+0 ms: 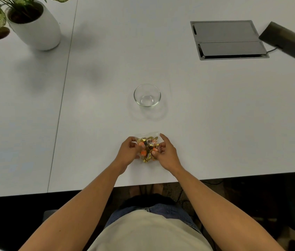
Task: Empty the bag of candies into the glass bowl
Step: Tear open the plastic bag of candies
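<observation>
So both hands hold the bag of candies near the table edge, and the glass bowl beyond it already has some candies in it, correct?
Not quite. The head view shows the glass bowl empty. Otherwise right: the left hand and right hand hold the bag of candies near the table edge.

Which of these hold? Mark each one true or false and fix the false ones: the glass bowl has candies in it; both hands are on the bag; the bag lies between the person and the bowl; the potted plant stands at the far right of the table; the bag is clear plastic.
1. The glass bowl has candies in it. False: it is empty.
2. Both hands are on the bag of candies. True: the left hand and right hand grip its two sides.
3. The bag lies between the person and the bowl. True.
4. The potted plant stands at the far right of the table. False: it is at the far left.
5. The bag is clear plastic. True: orange and gold wrappers show through.
</observation>
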`<state>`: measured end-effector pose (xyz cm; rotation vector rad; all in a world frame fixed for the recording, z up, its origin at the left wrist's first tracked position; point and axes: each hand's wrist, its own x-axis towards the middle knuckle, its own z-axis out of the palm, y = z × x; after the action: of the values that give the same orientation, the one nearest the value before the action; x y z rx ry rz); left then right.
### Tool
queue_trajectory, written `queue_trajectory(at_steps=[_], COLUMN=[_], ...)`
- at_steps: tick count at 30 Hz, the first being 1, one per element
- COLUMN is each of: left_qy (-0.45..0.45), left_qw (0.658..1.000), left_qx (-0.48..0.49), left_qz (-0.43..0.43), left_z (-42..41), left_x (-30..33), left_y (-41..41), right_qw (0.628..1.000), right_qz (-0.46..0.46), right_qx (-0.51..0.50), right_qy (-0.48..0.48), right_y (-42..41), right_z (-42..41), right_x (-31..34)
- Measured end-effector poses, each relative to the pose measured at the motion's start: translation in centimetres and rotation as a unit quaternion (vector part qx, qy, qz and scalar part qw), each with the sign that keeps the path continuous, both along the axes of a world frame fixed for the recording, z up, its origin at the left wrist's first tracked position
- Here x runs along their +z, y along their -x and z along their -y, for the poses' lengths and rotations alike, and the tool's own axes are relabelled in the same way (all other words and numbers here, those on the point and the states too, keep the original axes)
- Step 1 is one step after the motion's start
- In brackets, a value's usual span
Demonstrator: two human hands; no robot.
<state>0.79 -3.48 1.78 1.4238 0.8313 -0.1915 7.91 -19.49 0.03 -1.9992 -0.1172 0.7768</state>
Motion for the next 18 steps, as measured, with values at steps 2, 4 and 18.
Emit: queue_trajectory(at_steps=[2,4,18], left_qy=[0.0,-0.038,-0.237], left_qw=[1.0,0.999,0.966], left_qx=[0.011,-0.012,-0.103], left_qz=[0.004,0.003,-0.004], left_z=[-0.1,-0.2,-1.4], left_x=[0.8,1.4,4.2], left_y=[0.1,0.2,-0.9], right_qw=[1.0,1.0,0.996], right_qz=[0.009,0.016,0.056], right_qx=[0.001,0.009,0.056], right_qy=[-0.01,-0.017,-0.045], right_y=[0.0,-0.1,-0.5], right_z=[0.3,0.5,0.3], right_x=[0.2,0.3,2.3])
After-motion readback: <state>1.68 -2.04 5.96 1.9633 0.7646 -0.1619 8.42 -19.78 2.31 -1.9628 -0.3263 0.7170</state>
